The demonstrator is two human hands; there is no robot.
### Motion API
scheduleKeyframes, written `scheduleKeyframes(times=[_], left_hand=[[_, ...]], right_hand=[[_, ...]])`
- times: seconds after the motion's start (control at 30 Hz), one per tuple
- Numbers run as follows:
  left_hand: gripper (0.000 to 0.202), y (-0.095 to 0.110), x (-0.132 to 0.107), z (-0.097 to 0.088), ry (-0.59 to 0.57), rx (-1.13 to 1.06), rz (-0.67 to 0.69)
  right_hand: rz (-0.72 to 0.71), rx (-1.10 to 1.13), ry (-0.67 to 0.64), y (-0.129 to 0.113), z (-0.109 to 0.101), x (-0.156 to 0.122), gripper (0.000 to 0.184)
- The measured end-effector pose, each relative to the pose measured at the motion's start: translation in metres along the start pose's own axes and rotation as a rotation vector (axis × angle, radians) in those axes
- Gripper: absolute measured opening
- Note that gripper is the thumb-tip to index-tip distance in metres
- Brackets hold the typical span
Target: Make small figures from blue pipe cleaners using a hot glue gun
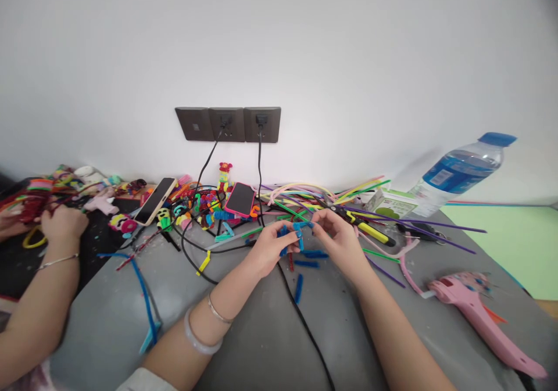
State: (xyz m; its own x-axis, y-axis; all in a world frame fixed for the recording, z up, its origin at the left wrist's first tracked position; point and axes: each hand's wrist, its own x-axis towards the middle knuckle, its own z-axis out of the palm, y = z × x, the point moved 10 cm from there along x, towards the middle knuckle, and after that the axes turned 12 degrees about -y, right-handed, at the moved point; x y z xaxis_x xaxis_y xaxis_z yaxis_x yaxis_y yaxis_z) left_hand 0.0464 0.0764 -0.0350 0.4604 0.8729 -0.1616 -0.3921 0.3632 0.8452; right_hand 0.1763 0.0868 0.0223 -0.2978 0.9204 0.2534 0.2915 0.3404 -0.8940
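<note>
My left hand (269,246) and my right hand (335,235) meet above the grey table (261,333), both pinched on a small blue pipe-cleaner piece (297,229) held between their fingertips. The blue piece is bent into short stubs. Under my hands lie several short blue pipe-cleaner bits (305,263), one more (298,288) a little nearer me. A black cable (300,315) runs beneath my hands toward the front edge.
Another person's hand (63,223) works at the far left among colourful craft pieces. Two phones (156,200) (240,198) lean by the wall sockets (227,124). A pink glue gun (475,309), yellow-handled cutters (370,231), a water bottle (462,173) and long pipe cleaners (418,225) lie right.
</note>
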Motion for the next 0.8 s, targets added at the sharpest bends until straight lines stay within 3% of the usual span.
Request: scheduleKeyframes(times=[0.13, 0.23, 0.53, 0.8], left_hand=[[0.034, -0.01, -0.003, 0.013, -0.107, 0.027, -0.137], [0.035, -0.011, -0.004, 0.016, -0.141, 0.005, -0.156], [0.036, -0.013, -0.001, 0.011, -0.112, -0.15, -0.151], [0.034, -0.005, 0.0, 0.003, -0.076, -0.114, -0.079]], right_hand=[[-0.02, -0.037, 0.048, -0.003, -0.009, -0.001, 0.014], [-0.027, -0.046, 0.049, -0.005, -0.01, -0.001, 0.014], [-0.015, -0.007, 0.035, -0.004, -0.012, 0.0, 0.019], [-0.03, 0.016, 0.033, -0.008, -0.012, -0.002, 0.016]])
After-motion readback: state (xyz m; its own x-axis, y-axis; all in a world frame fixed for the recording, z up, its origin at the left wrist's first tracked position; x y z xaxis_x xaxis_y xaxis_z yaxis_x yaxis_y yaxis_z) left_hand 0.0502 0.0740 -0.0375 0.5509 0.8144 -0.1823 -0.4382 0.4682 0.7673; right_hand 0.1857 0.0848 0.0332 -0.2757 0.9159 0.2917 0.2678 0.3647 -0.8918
